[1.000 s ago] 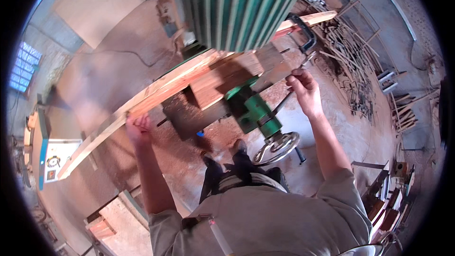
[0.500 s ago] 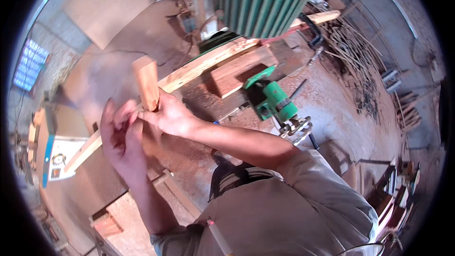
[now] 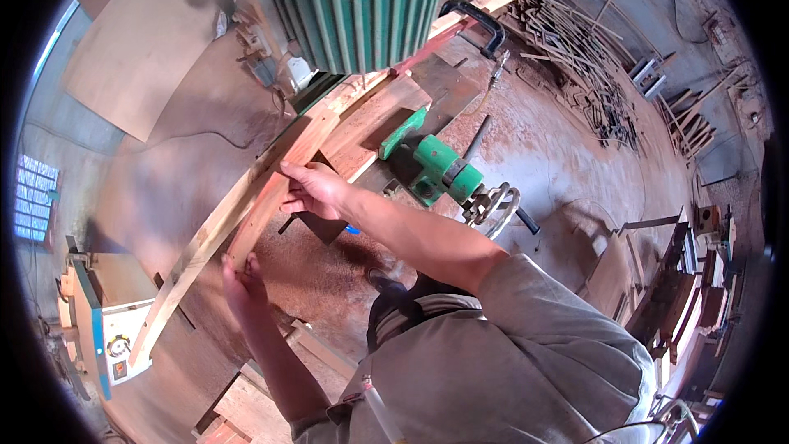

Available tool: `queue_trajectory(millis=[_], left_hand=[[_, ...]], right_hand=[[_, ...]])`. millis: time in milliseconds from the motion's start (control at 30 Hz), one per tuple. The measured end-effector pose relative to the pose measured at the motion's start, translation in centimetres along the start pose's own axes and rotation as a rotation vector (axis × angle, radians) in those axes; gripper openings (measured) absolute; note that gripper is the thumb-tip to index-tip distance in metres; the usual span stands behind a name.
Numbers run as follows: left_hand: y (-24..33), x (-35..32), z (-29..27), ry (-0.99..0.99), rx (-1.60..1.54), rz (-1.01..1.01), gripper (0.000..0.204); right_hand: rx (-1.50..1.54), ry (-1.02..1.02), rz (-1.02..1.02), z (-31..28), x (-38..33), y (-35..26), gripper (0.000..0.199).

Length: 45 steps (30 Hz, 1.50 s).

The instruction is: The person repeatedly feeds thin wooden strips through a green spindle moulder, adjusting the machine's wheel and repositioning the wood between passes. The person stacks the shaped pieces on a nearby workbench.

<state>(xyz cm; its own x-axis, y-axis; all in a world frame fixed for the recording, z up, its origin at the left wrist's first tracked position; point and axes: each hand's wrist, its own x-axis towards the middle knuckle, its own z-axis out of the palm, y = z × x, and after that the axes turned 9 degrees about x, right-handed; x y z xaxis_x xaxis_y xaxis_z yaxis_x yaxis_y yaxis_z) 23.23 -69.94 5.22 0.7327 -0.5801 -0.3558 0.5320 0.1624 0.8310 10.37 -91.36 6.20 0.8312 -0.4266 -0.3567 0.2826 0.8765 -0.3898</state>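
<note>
A reddish-brown wooden bar lies slantwise between my hands. My right hand is closed on its middle, thumb on the upper face and fingers along its near side. My left hand pinches the lower end. The far end of the bar overlaps a long pale wooden beam; whether they touch I cannot tell. To the right of the bar, a wider wooden block rests on the machine table, up against a green clamp with a metal handwheel. A green ribbed motor housing hangs above.
A black C-clamp grips the beam's far end. Thin wood strips are heaped at the far right. A white-and-blue machine box stands at the left, with boards at the lower left. Sawdust covers the floor.
The bar has gone from steeply upright to slanting along the beam. My left hand has moved from loosely raised fingers to gripping the bar's lower end. The whole view has shifted.
</note>
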Motion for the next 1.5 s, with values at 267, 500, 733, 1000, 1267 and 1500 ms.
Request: queue_trajectory(millis=[267,500,733,1000,1267,1500], left_hand=[[-1.6,7.8,-0.6,0.095,0.127,-0.065,0.035],[-3.6,8.5,2.5,0.144,0.133,0.028,0.036],[-3.6,8.8,2.8,0.171,0.240,0.047,0.037],[-7.4,8.4,8.1,0.040,0.150,0.103,0.031],[-9.3,8.8,12.3,0.082,0.095,0.045,0.031],[-10.2,8.9,13.9,0.113,0.103,-0.006,0.030]], right_hand=[[-0.450,-0.033,0.159,-0.3,-7.7,-1.2,0.039],[-0.562,-0.145,0.078,-3.1,-17.0,-5.9,0.042],[-0.428,-0.055,-0.124,-5.9,-23.3,-11.5,0.026],[-0.431,0.048,-0.353,-8.7,-26.1,-15.3,0.022],[-0.731,0.428,-0.710,-15.4,-24.7,-20.2,0.027],[-0.493,0.683,-0.685,-21.0,-20.4,-20.0,0.044]])
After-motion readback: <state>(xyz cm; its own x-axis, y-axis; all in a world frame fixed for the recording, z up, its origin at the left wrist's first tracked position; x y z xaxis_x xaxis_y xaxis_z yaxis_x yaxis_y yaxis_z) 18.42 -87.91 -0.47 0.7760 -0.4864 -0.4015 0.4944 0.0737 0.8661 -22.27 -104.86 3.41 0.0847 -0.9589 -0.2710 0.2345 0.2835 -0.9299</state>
